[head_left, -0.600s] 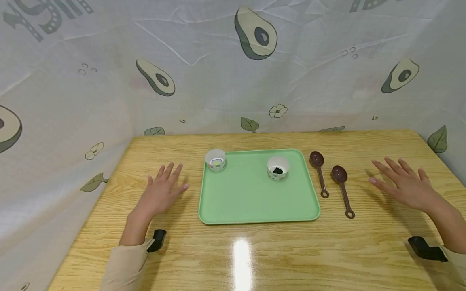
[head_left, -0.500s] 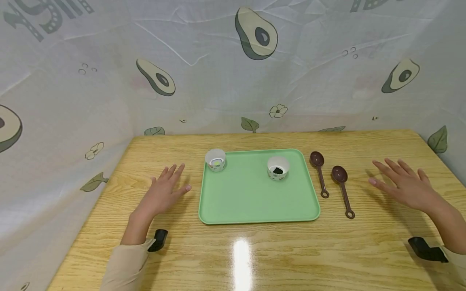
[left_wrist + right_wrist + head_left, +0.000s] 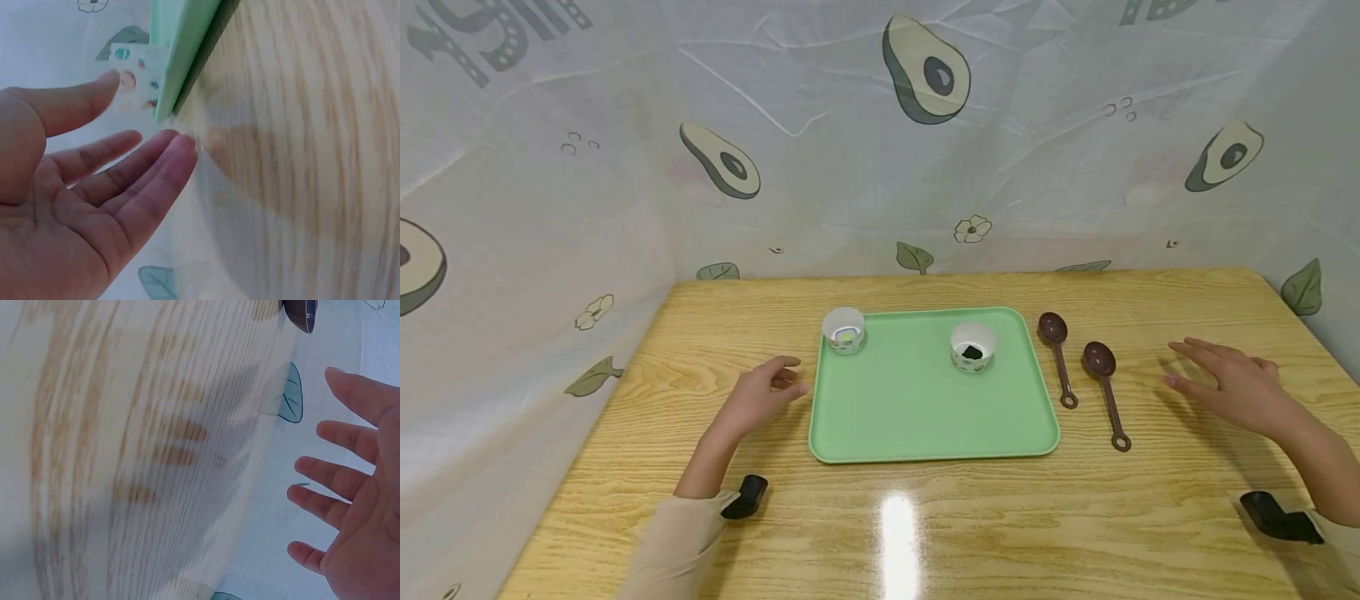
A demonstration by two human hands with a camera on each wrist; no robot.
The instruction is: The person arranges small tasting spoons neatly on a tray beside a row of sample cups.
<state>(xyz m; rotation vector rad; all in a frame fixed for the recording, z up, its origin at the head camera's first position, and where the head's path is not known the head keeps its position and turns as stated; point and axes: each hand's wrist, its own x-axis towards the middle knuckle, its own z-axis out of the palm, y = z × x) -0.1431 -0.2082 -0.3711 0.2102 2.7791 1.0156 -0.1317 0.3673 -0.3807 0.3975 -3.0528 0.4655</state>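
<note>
My left hand (image 3: 762,396) hovers over the table just left of the green tray (image 3: 925,417), its fingers loosely bent and holding nothing. In the left wrist view the fingertips (image 3: 181,147) are near the tray's corner, and a patterned bowl shows behind the thumb. On the tray stand two small white paper bowls: the left bowl (image 3: 844,333) at the far left corner has a pale greenish-yellow thing inside, the right bowl (image 3: 973,343) a black piece. My right hand (image 3: 1236,383), fingers relaxed and apart in its wrist view, hovers right of two dark brown spoons, the nearer spoon (image 3: 1105,379) and the farther spoon (image 3: 1054,333).
The wooden table (image 3: 820,533) extends around the tray on every side. A pale cloth (image 3: 820,150) printed with avocados hangs at the back and both sides. A black wrist camera mount (image 3: 747,497) sits at the left cuff, another mount (image 3: 1273,517) at the right.
My left hand has moved right towards the tray, and its fingers have bent from spread. The right hand has turned slightly and drawn its fingers closer together. The tray, bowls and spoons have stayed put.
</note>
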